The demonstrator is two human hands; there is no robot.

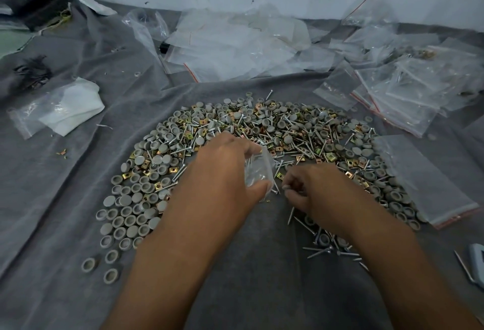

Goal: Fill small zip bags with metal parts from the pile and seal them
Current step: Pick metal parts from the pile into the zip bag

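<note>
A wide pile of parts (262,130) lies on the grey cloth (65,198): grey round caps, brass square nuts and silver screws. My left hand (220,172) grips a small clear zip bag (258,170) with screws inside, just above the pile's near edge. My right hand (311,191) is beside the bag, its fingers curled and pinching small parts near the bag's mouth. What exactly it pinches is too small to tell. More screws (322,248) lie under my right forearm.
A stack of empty zip bags (429,185) lies right of the pile. Filled bags (408,89) are heaped at the far right, crumpled clear plastic (235,47) at the back. A white sheet in a bag (62,109) lies left. A grey tool (476,259) sits at the right edge.
</note>
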